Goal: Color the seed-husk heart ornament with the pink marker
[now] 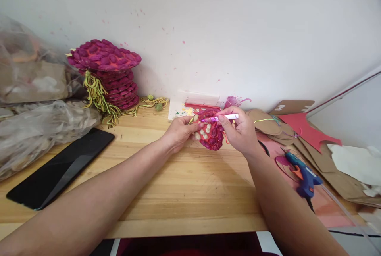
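A disc (pixel 214 141) covered with magenta-painted pieces and several unpainted pale ones is held above the wooden table, near its middle. My left hand (pixel 180 132) grips the disc's left edge, thumb on top. In my right hand (pixel 239 131) is a white marker-like pen (pixel 231 116), pinched between thumb and fingers. Its magenta tip points left and meets, or is just over, the pale pieces on the upper left of the disc. The fingers of my left hand under the disc are hidden.
Magenta discs (pixel 120 85) are stacked at the back left with yellow-green strings. A black phone (pixel 61 168) and plastic bags (pixel 44 133) are at left. A blue glue gun (pixel 305 176), cardboard pieces (pixel 317 156) and red paper (pixel 308 127) lie at right. Behind stands a pink cup (pixel 232 101).
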`<act>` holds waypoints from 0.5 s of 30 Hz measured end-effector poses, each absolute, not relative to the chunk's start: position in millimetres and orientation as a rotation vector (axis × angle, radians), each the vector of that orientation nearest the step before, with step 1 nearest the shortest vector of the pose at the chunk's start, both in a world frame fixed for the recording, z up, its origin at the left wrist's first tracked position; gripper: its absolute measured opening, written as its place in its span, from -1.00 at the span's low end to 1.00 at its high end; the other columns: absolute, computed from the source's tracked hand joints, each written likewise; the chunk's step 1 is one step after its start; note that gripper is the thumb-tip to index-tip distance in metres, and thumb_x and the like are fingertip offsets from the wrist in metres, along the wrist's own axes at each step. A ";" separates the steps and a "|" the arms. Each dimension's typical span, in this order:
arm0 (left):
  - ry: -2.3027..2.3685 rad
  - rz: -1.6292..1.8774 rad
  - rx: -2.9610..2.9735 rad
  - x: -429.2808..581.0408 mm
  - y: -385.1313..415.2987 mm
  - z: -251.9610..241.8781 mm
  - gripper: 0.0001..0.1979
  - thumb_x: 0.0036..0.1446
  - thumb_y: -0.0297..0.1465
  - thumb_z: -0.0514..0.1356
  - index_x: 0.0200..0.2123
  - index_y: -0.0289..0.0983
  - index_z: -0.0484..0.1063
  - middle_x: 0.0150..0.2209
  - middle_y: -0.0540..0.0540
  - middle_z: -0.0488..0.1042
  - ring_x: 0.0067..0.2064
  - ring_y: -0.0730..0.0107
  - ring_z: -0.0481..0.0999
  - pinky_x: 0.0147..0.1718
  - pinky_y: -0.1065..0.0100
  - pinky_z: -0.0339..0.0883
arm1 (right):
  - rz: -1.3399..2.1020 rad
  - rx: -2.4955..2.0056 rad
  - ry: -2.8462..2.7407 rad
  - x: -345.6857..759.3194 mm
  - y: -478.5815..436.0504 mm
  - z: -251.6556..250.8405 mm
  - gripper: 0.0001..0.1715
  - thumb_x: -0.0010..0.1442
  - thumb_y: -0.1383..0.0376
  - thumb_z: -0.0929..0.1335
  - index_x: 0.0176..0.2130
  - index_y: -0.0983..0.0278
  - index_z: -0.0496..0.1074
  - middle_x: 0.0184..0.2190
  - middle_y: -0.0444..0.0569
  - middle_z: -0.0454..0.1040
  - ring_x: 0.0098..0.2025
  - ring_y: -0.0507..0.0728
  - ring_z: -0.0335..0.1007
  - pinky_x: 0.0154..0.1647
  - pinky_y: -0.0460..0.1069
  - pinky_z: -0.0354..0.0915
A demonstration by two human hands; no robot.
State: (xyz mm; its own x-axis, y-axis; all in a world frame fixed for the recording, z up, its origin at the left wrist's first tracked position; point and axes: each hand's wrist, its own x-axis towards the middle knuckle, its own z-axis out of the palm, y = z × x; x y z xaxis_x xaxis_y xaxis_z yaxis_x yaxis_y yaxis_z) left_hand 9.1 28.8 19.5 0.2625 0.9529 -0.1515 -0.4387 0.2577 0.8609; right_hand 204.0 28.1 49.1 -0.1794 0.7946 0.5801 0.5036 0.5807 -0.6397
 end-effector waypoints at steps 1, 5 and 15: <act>0.808 1.096 0.800 9.0 28.8 19.4 -0.48 -0.35 -0.27 0.60 -0.28 -0.38 0.62 -0.39 -0.12 0.63 -0.46 0.44 0.51 -0.47 0.43 0.34 | 0.376 -1.061 -1.827 206.7 30.3 49.2 -0.76 0.32 0.08 0.37 -0.21 0.20 0.48 -0.36 -0.08 0.52 -0.35 0.10 0.40 -0.31 0.01 0.32; 0.821 1.080 0.808 8.3 28.2 19.5 -0.46 -0.35 -0.27 0.61 -0.27 -0.40 0.61 -0.38 -0.13 0.63 -0.47 0.47 0.50 -0.49 0.45 0.33 | 0.444 -1.017 -1.737 214.5 36.2 51.3 -0.74 0.30 0.07 0.39 -0.25 0.21 0.46 -0.42 -0.12 0.50 -0.38 0.07 0.40 -0.32 0.00 0.31; 0.778 1.019 0.773 10.8 25.7 14.9 -0.42 -0.37 -0.32 0.62 -0.21 -0.38 0.60 -0.34 -0.14 0.65 -0.45 0.41 0.56 -0.39 0.39 0.44 | 0.389 -1.079 -1.734 211.6 36.4 45.7 -0.74 0.31 0.05 0.37 -0.22 0.18 0.46 -0.38 -0.09 0.52 -0.37 0.10 0.42 -0.32 0.02 0.34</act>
State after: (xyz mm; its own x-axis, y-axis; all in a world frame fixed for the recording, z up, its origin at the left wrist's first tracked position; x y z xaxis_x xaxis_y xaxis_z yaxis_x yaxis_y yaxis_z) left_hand 10.8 25.7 14.9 0.3205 0.9275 -0.1923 -0.4302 0.3234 0.8428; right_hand 211.6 36.4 45.7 -0.0860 0.8073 0.5839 0.4801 0.5471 -0.6857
